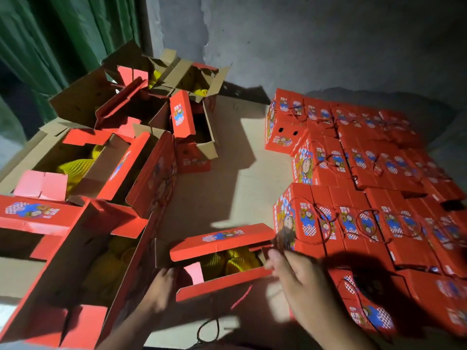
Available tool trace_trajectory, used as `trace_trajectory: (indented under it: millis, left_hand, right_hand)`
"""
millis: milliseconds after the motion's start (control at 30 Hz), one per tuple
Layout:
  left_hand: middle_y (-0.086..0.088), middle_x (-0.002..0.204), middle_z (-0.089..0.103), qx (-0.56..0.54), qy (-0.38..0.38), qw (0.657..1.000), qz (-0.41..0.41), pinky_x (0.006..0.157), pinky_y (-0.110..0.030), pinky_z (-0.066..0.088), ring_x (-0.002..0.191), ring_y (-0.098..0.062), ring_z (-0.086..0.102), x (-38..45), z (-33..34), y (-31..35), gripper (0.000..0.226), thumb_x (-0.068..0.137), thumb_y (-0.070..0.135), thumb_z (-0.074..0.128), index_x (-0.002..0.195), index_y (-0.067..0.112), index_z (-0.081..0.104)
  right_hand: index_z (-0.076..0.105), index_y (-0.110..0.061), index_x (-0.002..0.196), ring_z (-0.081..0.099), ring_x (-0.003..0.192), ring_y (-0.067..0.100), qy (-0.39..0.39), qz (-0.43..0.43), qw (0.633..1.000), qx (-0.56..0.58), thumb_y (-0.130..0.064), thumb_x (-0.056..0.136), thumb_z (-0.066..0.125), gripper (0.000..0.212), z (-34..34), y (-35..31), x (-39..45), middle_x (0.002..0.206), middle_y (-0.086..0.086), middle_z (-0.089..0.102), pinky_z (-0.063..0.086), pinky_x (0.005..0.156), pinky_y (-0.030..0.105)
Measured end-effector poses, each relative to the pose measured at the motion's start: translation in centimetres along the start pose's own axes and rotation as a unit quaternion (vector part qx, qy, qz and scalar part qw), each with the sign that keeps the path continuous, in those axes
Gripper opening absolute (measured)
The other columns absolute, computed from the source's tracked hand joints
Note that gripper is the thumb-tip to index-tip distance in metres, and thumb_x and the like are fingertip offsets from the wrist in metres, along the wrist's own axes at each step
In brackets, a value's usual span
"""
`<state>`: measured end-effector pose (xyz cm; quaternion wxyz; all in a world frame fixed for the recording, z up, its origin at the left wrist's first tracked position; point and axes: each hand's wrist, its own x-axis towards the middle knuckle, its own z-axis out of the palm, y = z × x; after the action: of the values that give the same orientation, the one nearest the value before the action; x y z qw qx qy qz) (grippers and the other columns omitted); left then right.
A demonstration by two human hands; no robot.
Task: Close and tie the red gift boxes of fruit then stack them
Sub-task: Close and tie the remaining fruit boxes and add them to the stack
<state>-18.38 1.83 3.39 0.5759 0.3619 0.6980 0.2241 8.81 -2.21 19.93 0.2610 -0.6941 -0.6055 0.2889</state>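
On flattened cardboard by a grey wall, the open box [222, 258] is gripped by the left hand [161, 286]; the right hand [298, 281] pinches its end flap. Fruit netting may be caught.

Up at your top left hangs a green curtain [45, 46], falling in folds, with a rough grey wall [303, 41] running off to its right. Flattened brown cardboard [227, 178] covers the floor ahead of you, and the far right corner looks too dark to read.
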Motion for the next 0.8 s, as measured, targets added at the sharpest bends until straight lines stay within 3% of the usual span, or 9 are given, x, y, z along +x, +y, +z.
trace_trajectory:
  millis: [133,233,300,367,433,500,600,733,800]
  left_hand:
    - [-0.004,0.127,0.046,0.059,-0.037,0.997,0.024,0.074,-0.013,0.040,0.102,-0.016,0.050,0.8,-0.9,1.6,0.016,0.109,0.008,0.038,0.111,0.017,0.050]
    - [-0.007,0.120,0.051,0.111,-0.051,0.991,0.054,0.077,-0.024,0.048,0.113,-0.018,0.051,1.4,-1.4,3.2,0.024,0.110,0.012,0.038,0.127,0.007,0.054]
    - [0.001,0.105,0.062,0.164,-0.062,0.981,0.079,0.086,-0.028,0.049,0.101,-0.015,0.060,0.7,-1.6,4.7,0.039,0.099,0.059,0.048,0.109,0.023,0.058]
    - [0.005,0.123,0.062,0.175,-0.044,0.975,0.128,0.097,-0.022,0.043,0.116,-0.012,0.058,-0.3,-2.4,5.3,0.070,0.081,0.084,0.043,0.129,0.033,0.048]
    - [0.008,0.150,0.048,0.137,-0.035,0.970,0.196,0.116,-0.028,0.035,0.140,-0.012,0.045,-0.9,-2.8,5.2,0.059,0.099,0.048,0.054,0.152,0.037,0.028]
    - [0.010,0.161,0.033,0.142,-0.045,0.962,0.230,0.122,-0.034,0.029,0.150,-0.009,0.031,-1.2,-2.9,4.8,0.076,0.100,0.022,0.064,0.160,0.035,0.020]
    - [0.017,0.163,0.017,0.239,-0.036,0.940,0.243,0.120,-0.020,0.023,0.148,0.003,0.021,-1.7,-2.7,4.8,0.065,0.102,0.033,0.057,0.160,0.032,0.026]
    - [0.015,0.165,-0.006,0.334,-0.088,0.903,0.255,0.115,-0.007,0.019,0.148,0.003,0.018,-1.0,-3.1,4.5,0.078,0.097,-0.002,0.056,0.159,0.031,0.021]
    - [0.011,0.165,-0.023,0.422,-0.073,0.865,0.261,0.116,-0.011,0.021,0.152,-0.004,0.012,-1.3,-3.7,4.5,0.089,0.091,0.000,0.051,0.161,0.040,0.012]
  right_hand:
    - [0.050,-0.014,0.070,0.049,0.068,0.017,-0.124,-0.083,0.968,-0.202,-0.037,0.104,0.048,0.041,3.1,1.7,6.5,0.065,0.000,0.055,0.034,0.069,0.039]
    - [0.067,-0.013,0.094,0.063,0.091,0.023,-0.267,-0.056,0.931,-0.241,-0.030,0.103,0.047,0.028,5.2,2.7,9.0,0.091,0.004,0.071,0.042,0.080,0.034]
    - [0.068,-0.023,0.125,0.060,0.122,0.023,-0.271,-0.046,0.933,-0.232,-0.033,0.103,0.052,0.030,5.7,3.2,9.8,0.128,0.001,0.069,0.044,0.103,0.034]
    - [0.050,-0.031,0.149,0.041,0.144,0.015,-0.229,-0.073,0.944,-0.224,-0.034,0.098,0.061,0.052,5.6,3.8,10.3,0.159,-0.008,0.042,0.027,0.121,0.028]
    - [0.035,-0.035,0.157,0.027,0.151,0.012,-0.204,-0.100,0.954,-0.194,-0.032,0.092,0.069,0.073,5.5,4.4,10.6,0.167,-0.014,0.021,0.017,0.118,0.019]
    - [0.025,-0.039,0.159,0.020,0.154,0.011,-0.217,-0.095,0.956,-0.173,-0.034,0.088,0.074,0.087,5.3,5.2,11.2,0.168,-0.018,0.007,0.018,0.120,0.022]
    - [0.019,-0.043,0.159,0.014,0.155,0.012,-0.245,-0.083,0.952,-0.162,-0.035,0.087,0.075,0.091,5.5,6.4,11.6,0.166,-0.030,-0.007,0.028,0.123,0.037]
    - [0.033,-0.044,0.156,0.014,0.153,0.003,-0.195,-0.083,0.970,-0.121,-0.018,0.093,0.071,0.078,5.8,9.0,11.6,0.164,-0.034,0.006,0.015,0.115,0.012]
    - [0.039,-0.044,0.153,0.022,0.151,0.000,-0.180,-0.071,0.978,-0.081,-0.017,0.095,0.069,0.070,5.7,10.3,11.3,0.162,-0.033,0.017,0.024,0.118,0.015]
